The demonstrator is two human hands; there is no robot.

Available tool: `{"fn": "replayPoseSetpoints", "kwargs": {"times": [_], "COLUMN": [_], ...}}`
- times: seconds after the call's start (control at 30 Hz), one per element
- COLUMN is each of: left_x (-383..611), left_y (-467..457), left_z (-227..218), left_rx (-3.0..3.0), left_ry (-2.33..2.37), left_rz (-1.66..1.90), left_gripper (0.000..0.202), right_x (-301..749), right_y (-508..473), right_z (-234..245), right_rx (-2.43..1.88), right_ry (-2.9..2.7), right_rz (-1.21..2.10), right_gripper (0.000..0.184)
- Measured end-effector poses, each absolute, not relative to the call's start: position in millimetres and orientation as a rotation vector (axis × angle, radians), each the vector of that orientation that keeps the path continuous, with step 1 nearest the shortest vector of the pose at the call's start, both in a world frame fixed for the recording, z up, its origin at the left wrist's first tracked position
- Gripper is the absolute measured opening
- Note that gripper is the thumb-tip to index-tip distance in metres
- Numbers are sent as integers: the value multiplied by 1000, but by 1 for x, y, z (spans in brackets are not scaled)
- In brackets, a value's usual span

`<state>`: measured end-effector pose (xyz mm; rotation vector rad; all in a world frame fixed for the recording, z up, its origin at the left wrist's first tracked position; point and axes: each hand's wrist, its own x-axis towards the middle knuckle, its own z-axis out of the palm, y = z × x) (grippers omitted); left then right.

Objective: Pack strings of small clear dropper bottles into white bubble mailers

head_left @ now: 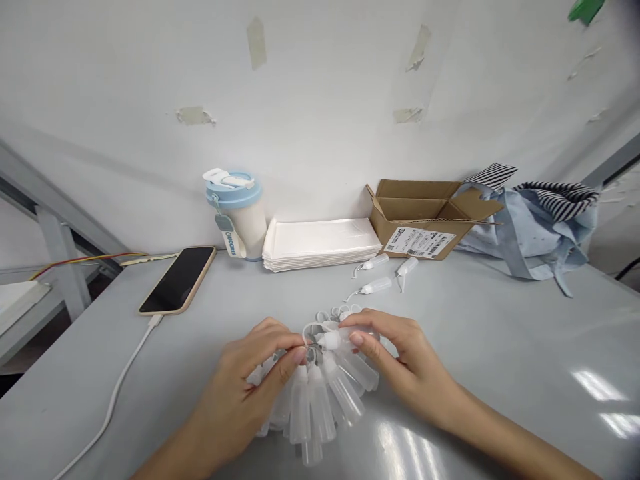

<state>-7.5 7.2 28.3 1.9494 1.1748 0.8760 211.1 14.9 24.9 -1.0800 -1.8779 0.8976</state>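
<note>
Both of my hands are low in the middle of the grey table, over a bunch of several small clear plastic squeeze bottles (320, 407) that fan out toward me. My left hand (250, 387) pinches something small at the necks of the bunch, thumb and forefinger pressed together. My right hand (400, 360) has its fingertips closed on a white bottle cap (331, 341) at the top of the bunch. Several loose white caps with loops (340, 312) lie just behind the hands.
Three small capped bottles (385, 273) lie farther back. A stack of white bags (320, 243), an open cardboard box (420, 217), a blue-lidded cup (237, 213), a phone (177, 280) on its white cable (115, 393) and striped and blue cloth (540, 227) line the wall.
</note>
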Motion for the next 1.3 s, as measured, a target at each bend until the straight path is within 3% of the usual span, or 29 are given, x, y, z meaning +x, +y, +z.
{"fn": "replayPoseSetpoints", "kwargs": {"times": [0.93,1.3], "left_x": [-8,-5], "left_y": [8,7], "left_z": [30,35], "left_rx": [2123,2165], "left_ry": [1048,1096], "left_rz": [919,903], "left_gripper": [17,16], "right_x": [212,210], "right_y": [14,12], "right_z": [34,24], "right_rx": [-1085,-986], "right_ry": [-2020,-2056], "right_rz": [939,768], "right_gripper": [23,20]}}
